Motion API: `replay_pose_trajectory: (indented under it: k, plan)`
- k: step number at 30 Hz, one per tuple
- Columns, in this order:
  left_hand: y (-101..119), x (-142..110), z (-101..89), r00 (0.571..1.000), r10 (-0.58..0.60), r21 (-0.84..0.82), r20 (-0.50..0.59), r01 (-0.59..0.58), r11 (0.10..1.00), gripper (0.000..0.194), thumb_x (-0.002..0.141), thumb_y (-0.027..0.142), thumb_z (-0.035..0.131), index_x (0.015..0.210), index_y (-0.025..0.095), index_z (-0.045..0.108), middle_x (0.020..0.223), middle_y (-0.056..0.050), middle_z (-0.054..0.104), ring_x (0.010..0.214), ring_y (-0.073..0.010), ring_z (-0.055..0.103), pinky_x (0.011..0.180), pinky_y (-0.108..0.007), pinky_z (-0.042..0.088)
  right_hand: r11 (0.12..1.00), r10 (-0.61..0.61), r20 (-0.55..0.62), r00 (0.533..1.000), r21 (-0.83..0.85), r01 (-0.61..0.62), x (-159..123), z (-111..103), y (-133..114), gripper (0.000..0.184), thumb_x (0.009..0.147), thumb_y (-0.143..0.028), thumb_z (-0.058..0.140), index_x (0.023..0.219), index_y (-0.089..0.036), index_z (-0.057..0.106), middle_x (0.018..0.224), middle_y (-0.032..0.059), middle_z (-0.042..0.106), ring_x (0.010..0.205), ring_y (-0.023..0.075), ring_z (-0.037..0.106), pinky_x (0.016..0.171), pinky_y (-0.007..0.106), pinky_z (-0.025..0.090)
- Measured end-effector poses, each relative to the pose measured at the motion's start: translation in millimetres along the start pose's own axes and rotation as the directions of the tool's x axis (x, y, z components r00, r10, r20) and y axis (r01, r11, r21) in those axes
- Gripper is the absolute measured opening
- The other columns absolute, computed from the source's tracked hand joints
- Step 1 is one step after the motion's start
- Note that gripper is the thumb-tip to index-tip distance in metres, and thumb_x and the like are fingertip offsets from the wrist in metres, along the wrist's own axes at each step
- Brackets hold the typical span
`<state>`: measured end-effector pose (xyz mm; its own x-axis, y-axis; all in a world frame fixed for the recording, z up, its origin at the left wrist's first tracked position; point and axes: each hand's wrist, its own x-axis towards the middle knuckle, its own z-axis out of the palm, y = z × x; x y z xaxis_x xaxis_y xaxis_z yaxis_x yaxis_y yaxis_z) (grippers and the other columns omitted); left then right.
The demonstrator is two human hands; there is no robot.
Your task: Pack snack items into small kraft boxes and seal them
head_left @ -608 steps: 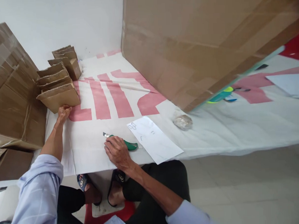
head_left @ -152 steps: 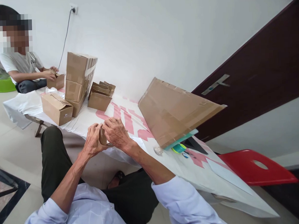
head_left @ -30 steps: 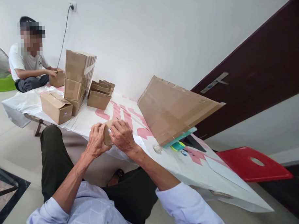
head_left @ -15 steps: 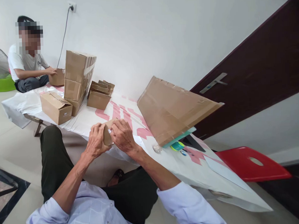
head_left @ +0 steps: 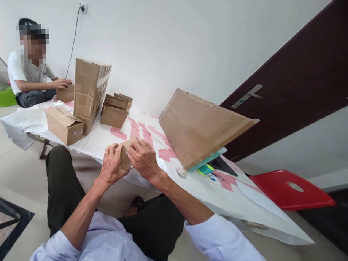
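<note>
A small cardboard box [head_left: 124, 159] is held up over the table's near edge, between my two hands. My left hand [head_left: 111, 163] is closed round its left side, thumb underneath. My right hand [head_left: 142, 158] has its fingers curled against the box's right part, which it mostly hides. A whitish scrap shows by the right fingertips; I cannot tell whether it is tape or a label. A tiny dark tip sticks up behind the right fingers, too small to name. Beyond my hands stand several open cardboard boxes [head_left: 114, 116] in a row.
Left of the row rises a stack of taped boxes [head_left: 85, 80], with a closed box [head_left: 65, 126] before it. Behind, a co-worker [head_left: 32, 74] handles another box [head_left: 65, 94]. A big carton [head_left: 202, 125], a tape roll [head_left: 205, 169] and a red chair [head_left: 290, 189] are at right.
Twenty seconds ago my right hand lay on a green utility knife and my left touched a box in the row. In the last second my right fingers shifted slightly; the co-worker's hands moved on their box.
</note>
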<state>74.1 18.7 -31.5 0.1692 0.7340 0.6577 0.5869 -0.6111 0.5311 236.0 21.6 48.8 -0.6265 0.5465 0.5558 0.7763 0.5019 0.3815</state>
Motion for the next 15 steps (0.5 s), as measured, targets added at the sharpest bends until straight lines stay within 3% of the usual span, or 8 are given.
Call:
replay_pose_trajectory:
  k: [7, 15]
  plan:
    - [3.1, -0.4, 0.6, 1.0, -0.001, -0.024, -0.004, 0.001, 1.0, 0.101, 0.063, 0.026, 0.087, 0.151, 0.023, 0.037, 0.148, -0.02, 0.046, 0.139, -0.0442, 0.045, 0.113, -0.064, 0.043, 0.999, 0.05, 0.076, 0.996, -0.006, -0.05, 4.5, -6.5, -2.3, 0.016, 0.101, -0.016, 0.06, 0.096, -0.018, 0.076, 0.101, 0.0128, 0.069, 0.103, 0.0288, 0.053, 0.089, 0.04, 0.04]
    - [3.4, -1.6, -0.8, 1.0, -0.007, -0.002, -0.003, 0.007, 1.0, 0.101, 0.061, 0.023, 0.086, 0.15, 0.021, 0.036, 0.147, -0.021, 0.046, 0.139, -0.0438, 0.046, 0.115, -0.063, 0.043, 1.0, 0.003, 0.061, 0.998, -0.015, -0.002, 4.8, -4.1, 0.1, 0.017, 0.101, -0.018, 0.058, 0.096, -0.019, 0.074, 0.105, 0.0122, 0.07, 0.104, 0.0288, 0.052, 0.09, 0.04, 0.039]
